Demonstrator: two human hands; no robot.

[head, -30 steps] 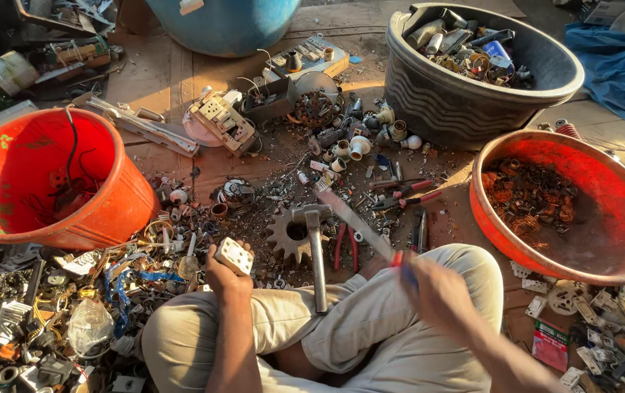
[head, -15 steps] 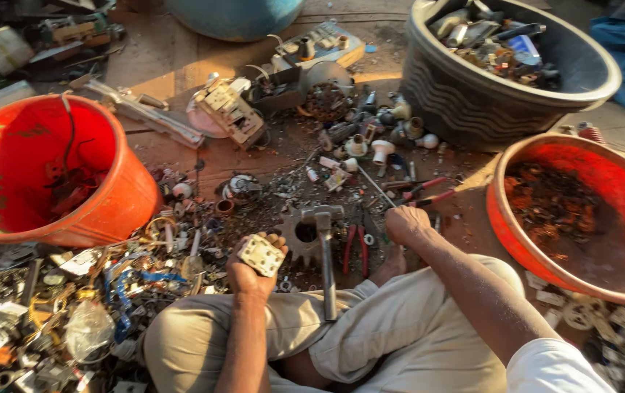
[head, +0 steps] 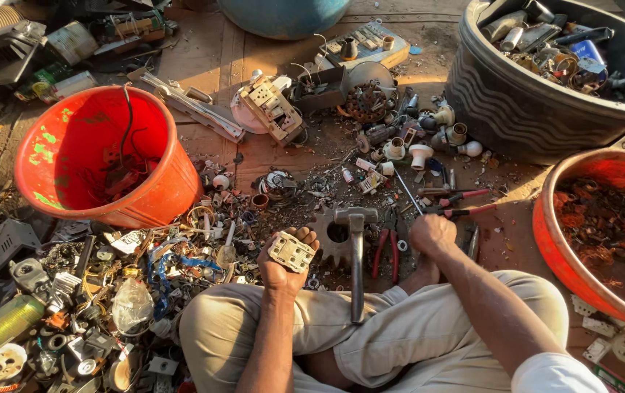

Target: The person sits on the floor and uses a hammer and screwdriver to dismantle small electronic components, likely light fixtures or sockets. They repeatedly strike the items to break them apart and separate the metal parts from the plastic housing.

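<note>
Far left: a heap of scrap parts (head: 72,306) on the ground; a green wire spool (head: 0,327) lies at its near edge
Orange bucket: the orange bucket (head: 167,182) sits tilted at the left, mouth toward the camera; black wires rest inside
Left hand: the left hand (head: 283,266) is raised palm up above the knee; its fingers curl around a pale socket plate (head: 291,252), which lies in the palm
Middle: a hammer (head: 356,255) lies on the ground between the two hands, handle pointing near, head resting on a toothed gear (head: 327,236); red-handled pliers (head: 385,251) lie just right of it
Right hand: the right hand (head: 432,234) is closed in a fist around a thin metal rod (head: 407,193) that points far and left
Right: a black tub (head: 516,109) of metal scrap stands far right; a red basin (head: 567,255) of rusty bits sits near right
</note>
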